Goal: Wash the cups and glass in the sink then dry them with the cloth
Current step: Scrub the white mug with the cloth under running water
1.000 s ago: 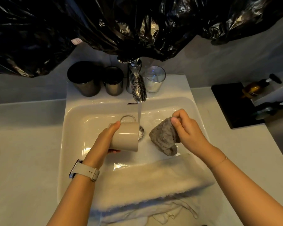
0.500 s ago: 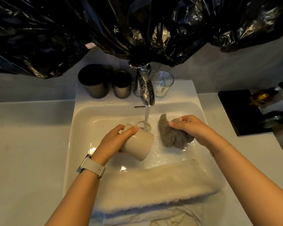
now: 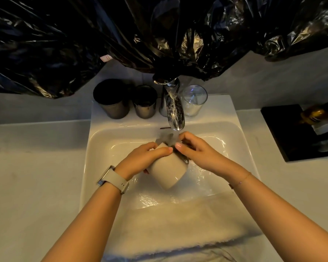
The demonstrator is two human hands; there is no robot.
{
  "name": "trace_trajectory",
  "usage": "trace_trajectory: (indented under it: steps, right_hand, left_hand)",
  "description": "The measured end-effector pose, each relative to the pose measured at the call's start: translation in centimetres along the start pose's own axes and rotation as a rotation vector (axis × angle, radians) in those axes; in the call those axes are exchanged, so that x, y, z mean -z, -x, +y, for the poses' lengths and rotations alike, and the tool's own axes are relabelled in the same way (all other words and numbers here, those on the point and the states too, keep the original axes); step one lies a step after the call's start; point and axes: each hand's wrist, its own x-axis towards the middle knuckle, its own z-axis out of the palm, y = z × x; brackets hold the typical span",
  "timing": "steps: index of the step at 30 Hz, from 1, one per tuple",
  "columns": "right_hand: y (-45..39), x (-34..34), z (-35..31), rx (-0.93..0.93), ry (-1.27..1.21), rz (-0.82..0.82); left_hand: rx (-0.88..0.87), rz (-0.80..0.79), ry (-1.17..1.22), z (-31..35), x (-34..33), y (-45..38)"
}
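Observation:
My left hand (image 3: 146, 157) grips a beige mug (image 3: 169, 171), tilted with its base toward me, over the white sink (image 3: 102, 148) under the running tap (image 3: 173, 108). My right hand (image 3: 195, 152) holds a grey scrubbing cloth (image 3: 184, 157) at the mug's mouth; the cloth is mostly hidden by the fingers. Two dark metal cups (image 3: 112, 99) (image 3: 144, 102) and a clear glass (image 3: 194, 100) stand on the sink's back ledge. A white towel (image 3: 174, 227) lies folded over the sink's near edge.
Black plastic sheeting (image 3: 121, 35) hangs over the wall above the tap. A black tray (image 3: 284, 133) with an amber bottle (image 3: 314, 114) sits on the counter at right. Pale countertop (image 3: 36, 176) extends left of the sink.
My right hand brought the grey cloth leftward from beside the mug to its mouth. My left hand tilted the mug further and lifted it nearer the tap.

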Motion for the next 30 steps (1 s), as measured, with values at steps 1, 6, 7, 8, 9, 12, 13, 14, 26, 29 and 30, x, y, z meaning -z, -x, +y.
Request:
trace_trajectory:
  steps: [1, 6, 7, 8, 9, 12, 13, 14, 26, 29, 30]
  right_hand:
    - [-0.1, 0.3, 0.0, -0.031, -0.059, -0.012]
    - [-0.9, 1.4, 0.6, -0.132, -0.205, -0.04]
    - [-1.2, 1.3, 0.9, -0.126, -0.192, -0.02]
    - [-1.5, 1.1, 1.1, -0.113, -0.161, 0.02]
    - [-1.8, 1.0, 1.3, -0.107, -0.149, 0.055]
    - [-2.4, 0.9, 1.5, -0.135, -0.058, 0.035]
    - [-2.6, 0.8, 1.7, -0.141, -0.002, 0.01]
    - [-2.8, 0.5, 1.7, -0.14, 0.041, -0.003]
    - [-3.4, -3.2, 2.5, -0.291, -0.364, 0.374]
    - [-3.0, -3.7, 2.6, -0.36, -0.541, 0.351]
    - [-2.8, -3.9, 2.5, -0.39, -0.572, 0.327]
  left_hand:
    - [0.005, -0.015, 0.01, 0.0, 0.2, -0.2]
    - [0.01, -0.079, 0.056, 0.1, 0.8, -0.5]
    - [0.002, -0.087, 0.057, 0.1, 0.8, -0.5]
    - [-0.01, -0.091, 0.051, 0.1, 0.8, -0.6]
    - [-0.026, -0.091, 0.043, 0.1, 0.8, -0.6]
    - [-0.042, -0.052, 0.019, 0.0, 1.0, -1.0]
    - [-0.044, -0.044, 0.01, -0.1, 1.1, -1.2]
    - [-0.042, -0.043, 0.001, -0.1, 1.2, -1.4]
    - [-0.108, 0.248, 0.296, -1.6, -0.6, -0.1]
    - [-0.098, 0.234, 0.523, -2.8, -2.6, 0.6]
    - [-0.101, 0.256, 0.574, -2.9, -2.9, 0.7]
